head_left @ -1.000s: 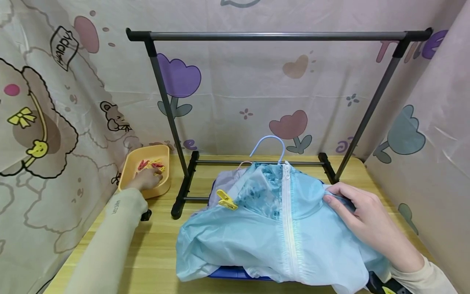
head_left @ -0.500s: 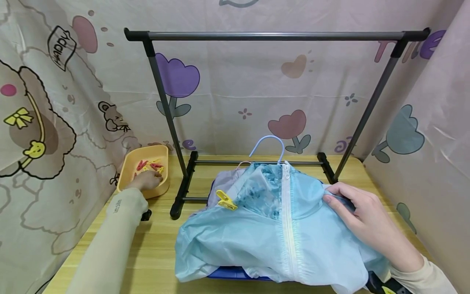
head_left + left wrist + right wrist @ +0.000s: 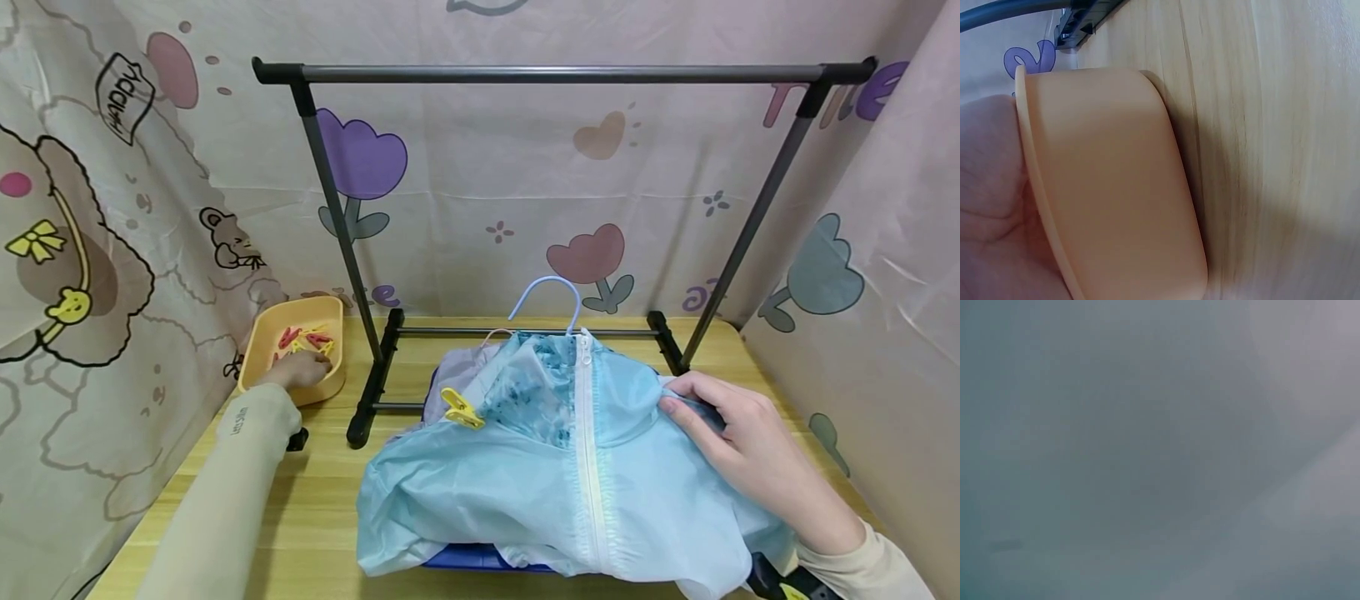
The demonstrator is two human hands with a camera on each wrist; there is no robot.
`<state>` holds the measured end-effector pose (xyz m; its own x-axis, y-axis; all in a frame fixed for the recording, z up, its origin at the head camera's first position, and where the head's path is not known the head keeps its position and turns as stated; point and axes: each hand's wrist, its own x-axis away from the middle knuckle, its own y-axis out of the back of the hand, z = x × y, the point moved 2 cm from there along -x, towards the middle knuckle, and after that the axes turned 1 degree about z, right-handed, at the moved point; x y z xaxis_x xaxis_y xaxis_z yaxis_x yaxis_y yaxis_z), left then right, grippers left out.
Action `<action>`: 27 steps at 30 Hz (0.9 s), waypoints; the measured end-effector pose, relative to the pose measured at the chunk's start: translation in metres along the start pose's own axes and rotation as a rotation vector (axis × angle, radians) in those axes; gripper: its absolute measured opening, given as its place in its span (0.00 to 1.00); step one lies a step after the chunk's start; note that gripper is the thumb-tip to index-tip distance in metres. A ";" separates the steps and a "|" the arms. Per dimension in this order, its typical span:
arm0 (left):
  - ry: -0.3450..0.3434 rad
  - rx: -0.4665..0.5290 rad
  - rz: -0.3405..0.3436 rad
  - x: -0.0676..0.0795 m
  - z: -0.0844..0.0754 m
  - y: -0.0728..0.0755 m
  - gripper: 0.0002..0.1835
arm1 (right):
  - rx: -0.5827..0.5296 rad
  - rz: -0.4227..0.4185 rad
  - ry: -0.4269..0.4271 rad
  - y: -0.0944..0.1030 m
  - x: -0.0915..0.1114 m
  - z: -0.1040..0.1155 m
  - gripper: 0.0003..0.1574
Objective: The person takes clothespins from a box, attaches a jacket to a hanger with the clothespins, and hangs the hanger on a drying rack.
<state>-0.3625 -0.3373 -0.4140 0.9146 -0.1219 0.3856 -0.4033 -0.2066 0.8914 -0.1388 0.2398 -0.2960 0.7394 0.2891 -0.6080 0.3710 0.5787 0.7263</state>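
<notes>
A light blue zip jacket (image 3: 517, 492) lies over a blue base, on a hanger whose blue hook (image 3: 551, 282) sticks up at the collar. My right hand (image 3: 742, 442) pinches the jacket's shoulder at the right between thumb and fingers. At the other shoulder a yellow clothespin (image 3: 463, 408) is clipped on. My left hand (image 3: 300, 369) reaches into a yellow-orange bin (image 3: 258, 354) that holds red and yellow clothespins (image 3: 307, 337). Its fingertips are hidden, so I cannot tell whether they grip one. Pale blurred cloth (image 3: 1147, 456) fills the right wrist view.
A black clothes rack (image 3: 562, 75) stands behind the jacket, its left foot (image 3: 362, 423) between jacket and bin. Greyish-purple cloth (image 3: 457, 375) lies under the jacket at the left. Printed curtains (image 3: 465, 167) enclose the wooden table (image 3: 315, 517) at the back and sides.
The view has shifted very slightly. My left hand stays in the bin with barely any movement, and my right hand keeps its pinch on the jacket's shoulder.
</notes>
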 end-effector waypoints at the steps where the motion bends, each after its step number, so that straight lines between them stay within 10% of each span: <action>1: -0.002 0.003 -0.002 0.001 0.000 0.000 0.30 | -0.001 0.001 0.000 0.000 0.000 0.000 0.15; 27: -0.028 0.072 -0.096 0.001 0.003 -0.001 0.24 | 0.011 -0.002 -0.009 -0.001 0.000 0.000 0.17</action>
<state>-0.3614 -0.3395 -0.4156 0.9483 -0.1252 0.2915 -0.3159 -0.2876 0.9041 -0.1390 0.2396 -0.2969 0.7433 0.2814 -0.6069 0.3788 0.5707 0.7286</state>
